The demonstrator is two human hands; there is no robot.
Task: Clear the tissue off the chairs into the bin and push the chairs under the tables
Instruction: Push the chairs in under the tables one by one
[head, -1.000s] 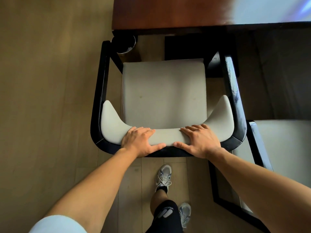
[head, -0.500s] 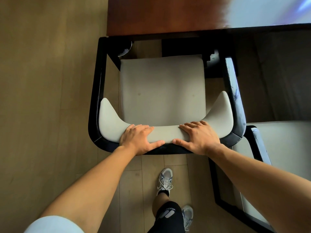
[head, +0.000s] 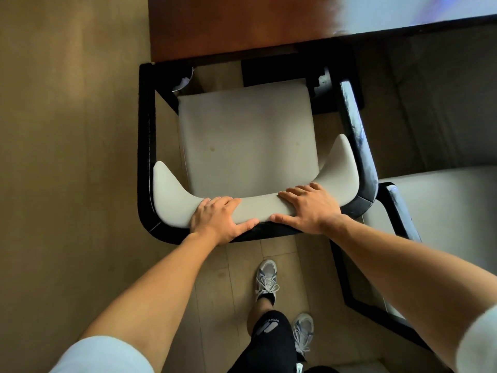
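A black-framed chair point(head: 247, 135) with a pale cushion stands in front of me, its front tips at the edge of the reddish-brown table point(head: 242, 25). No tissue lies on its seat. My left hand point(head: 219, 219) and my right hand point(head: 309, 208) both grip the top of its padded backrest, fingers over the pad and thumbs on the black frame. Under the table's left corner a small bin point(head: 184, 82) shows only part of its rim, with something white inside.
A second chair point(head: 435, 211) of the same kind stands close on the right, its frame nearly touching the first one. Wooden floor point(head: 67, 157) stretches to the left. My feet in grey trainers point(head: 266, 278) are just behind the chair.
The chair has slid forward toward the table with both hands on its backrest. Its front now reaches the table edge and the bin is mostly hidden under the table.
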